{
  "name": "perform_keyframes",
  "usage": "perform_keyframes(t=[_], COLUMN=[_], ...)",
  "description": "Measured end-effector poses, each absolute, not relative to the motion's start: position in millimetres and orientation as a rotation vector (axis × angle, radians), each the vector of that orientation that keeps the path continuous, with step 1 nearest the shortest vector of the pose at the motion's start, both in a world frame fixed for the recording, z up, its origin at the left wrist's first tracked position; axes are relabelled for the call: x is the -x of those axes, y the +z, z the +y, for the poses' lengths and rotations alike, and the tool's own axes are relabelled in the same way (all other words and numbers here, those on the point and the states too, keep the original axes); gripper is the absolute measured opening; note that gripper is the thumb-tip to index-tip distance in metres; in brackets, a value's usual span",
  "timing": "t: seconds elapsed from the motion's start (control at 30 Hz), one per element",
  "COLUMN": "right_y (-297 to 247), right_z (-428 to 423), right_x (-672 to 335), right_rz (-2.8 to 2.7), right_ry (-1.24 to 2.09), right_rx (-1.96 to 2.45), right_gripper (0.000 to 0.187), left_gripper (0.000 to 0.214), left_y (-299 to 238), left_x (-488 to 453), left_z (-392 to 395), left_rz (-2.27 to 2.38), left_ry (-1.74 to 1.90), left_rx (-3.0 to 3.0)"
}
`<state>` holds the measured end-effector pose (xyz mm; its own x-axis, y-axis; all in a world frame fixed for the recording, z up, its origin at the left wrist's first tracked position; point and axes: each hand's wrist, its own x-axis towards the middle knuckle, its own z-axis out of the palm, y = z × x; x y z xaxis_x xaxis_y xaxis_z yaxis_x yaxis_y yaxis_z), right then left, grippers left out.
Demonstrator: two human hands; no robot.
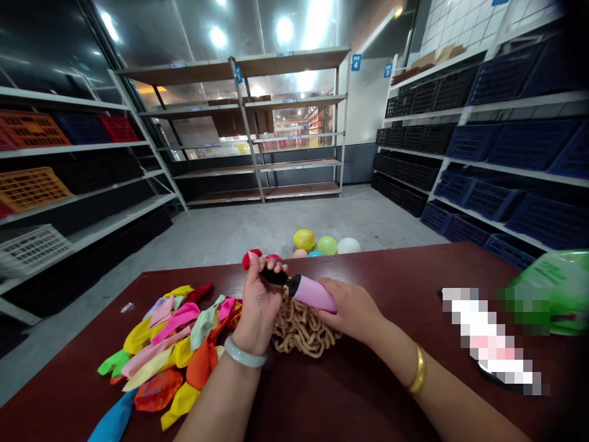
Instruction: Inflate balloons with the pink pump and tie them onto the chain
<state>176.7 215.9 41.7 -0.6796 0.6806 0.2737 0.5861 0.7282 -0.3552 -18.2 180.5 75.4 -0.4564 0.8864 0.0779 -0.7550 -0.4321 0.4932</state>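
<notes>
My right hand is closed around the pale purple tube of what looks like a hand balloon pump. The tube tilts down to the right and has a black collar at its left end. My left hand grips a dark piece at that end; whether it is a pump part or a black balloon, I cannot tell. Something red shows by my left thumb. Beneath the tube lies a tangled heap of tan, cord-like strands. Left of my left hand, many flat, uninflated balloons are spread on the table.
On the dark red table, a pixelated object and a green-and-white plastic bag lie at right. Inflated balloons show beyond the far edge. Shelves with crates flank the room; a rack stands behind.
</notes>
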Motion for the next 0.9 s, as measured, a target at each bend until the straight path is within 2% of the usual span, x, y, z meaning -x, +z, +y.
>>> perform_keyframes(t=[0.13,0.37,0.63,0.9], right_y=[40.8,45.2,53.6,63.8], right_z=[203.4,198.0,210.5,234.4], right_x=[-168.2,-166.0,-179.7,-177.3], right_rz=[-2.582,-2.606,-2.663,-2.583], right_ry=[0.279,0.402,0.644,0.648], right_rx=[0.943,0.877,0.848,0.903], right_gripper=[0.051,0.057,0.046,0.048], left_gripper=[0.046,0.041,0.042,0.043], left_y=[83.3,100.7,110.8,109.2], left_x=[15.2,42.0,63.4,72.6], left_z=[178.6,158.6,147.2,155.4], left_rz=[0.529,0.615,0.62,0.561], left_ry=[2.065,2.233,2.317,2.342], left_rx=[-0.307,-0.341,-0.412,-0.362])
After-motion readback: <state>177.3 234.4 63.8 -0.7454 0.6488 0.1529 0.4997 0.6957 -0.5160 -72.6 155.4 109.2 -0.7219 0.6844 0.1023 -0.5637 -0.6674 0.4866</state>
